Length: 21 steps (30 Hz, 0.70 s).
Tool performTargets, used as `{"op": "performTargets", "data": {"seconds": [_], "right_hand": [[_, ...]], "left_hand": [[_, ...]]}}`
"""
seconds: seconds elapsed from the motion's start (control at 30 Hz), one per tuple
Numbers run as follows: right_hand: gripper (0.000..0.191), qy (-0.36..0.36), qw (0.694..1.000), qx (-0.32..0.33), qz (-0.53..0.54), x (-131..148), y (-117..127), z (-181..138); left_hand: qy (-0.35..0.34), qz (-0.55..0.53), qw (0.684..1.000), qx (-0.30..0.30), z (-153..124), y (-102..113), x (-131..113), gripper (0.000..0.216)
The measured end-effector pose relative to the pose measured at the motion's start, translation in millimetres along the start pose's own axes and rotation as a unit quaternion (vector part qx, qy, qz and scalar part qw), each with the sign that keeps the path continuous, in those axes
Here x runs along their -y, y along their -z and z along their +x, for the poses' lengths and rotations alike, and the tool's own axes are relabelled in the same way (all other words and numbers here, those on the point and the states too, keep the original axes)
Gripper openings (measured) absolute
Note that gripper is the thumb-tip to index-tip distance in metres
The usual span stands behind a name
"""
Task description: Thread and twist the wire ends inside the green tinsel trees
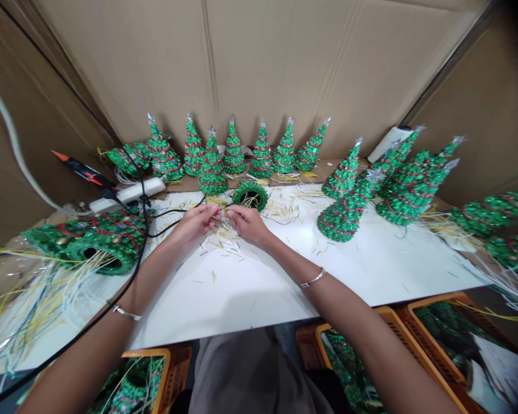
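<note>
My left hand (196, 221) and my right hand (248, 222) meet at the middle of the white table top (259, 287), fingers pinched together on thin wires (224, 221) between them. The wires run back to a small green glitter tree (250, 194) lying on its side, its hollow base facing me, just behind my hands. Cut bits of yellow and white wire (224, 244) lie scattered around both hands.
A row of upright glitter trees (233, 150) lines the cardboard back wall. More trees lie at the right (397, 184) and left (90, 238), trailing wires. A white power strip (129, 194) and black cable sit at left. Orange crates (371, 339) of trees stand below the table edge.
</note>
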State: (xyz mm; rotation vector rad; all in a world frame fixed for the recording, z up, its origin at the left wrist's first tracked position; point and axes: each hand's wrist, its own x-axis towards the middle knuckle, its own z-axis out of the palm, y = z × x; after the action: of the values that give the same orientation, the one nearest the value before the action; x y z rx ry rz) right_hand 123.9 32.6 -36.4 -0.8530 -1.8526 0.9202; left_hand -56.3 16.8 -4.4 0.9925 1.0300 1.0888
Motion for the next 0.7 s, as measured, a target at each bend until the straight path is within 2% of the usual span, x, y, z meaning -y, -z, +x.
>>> {"op": "performTargets", "data": {"seconds": [0.17, 0.3, 0.5, 0.6, 0.7], "right_hand": [[0.030, -0.016, 1.000, 0.004, 0.001, -2, 0, 1], [0.029, -0.014, 1.000, 0.001, 0.003, -2, 1, 1], [0.030, -0.007, 1.000, 0.001, 0.000, 6, 2, 0], [0.028, -0.001, 1.000, 0.009, -0.009, 7, 3, 0], [0.029, 0.001, 0.999, 0.023, -0.025, 4, 3, 0]], "left_hand": [[0.032, -0.007, 0.999, 0.036, -1, 4, -3, 0.027], [0.038, 0.011, 0.998, 0.052, -3, 3, -4, 0.028], [-0.055, 0.142, 0.988, -0.012, 0, -2, 3, 0.039], [-0.117, 0.213, 0.970, -0.019, 1, -1, 2, 0.040], [-0.179, 0.291, 0.939, -0.044, 2, 8, -4, 0.035]]}}
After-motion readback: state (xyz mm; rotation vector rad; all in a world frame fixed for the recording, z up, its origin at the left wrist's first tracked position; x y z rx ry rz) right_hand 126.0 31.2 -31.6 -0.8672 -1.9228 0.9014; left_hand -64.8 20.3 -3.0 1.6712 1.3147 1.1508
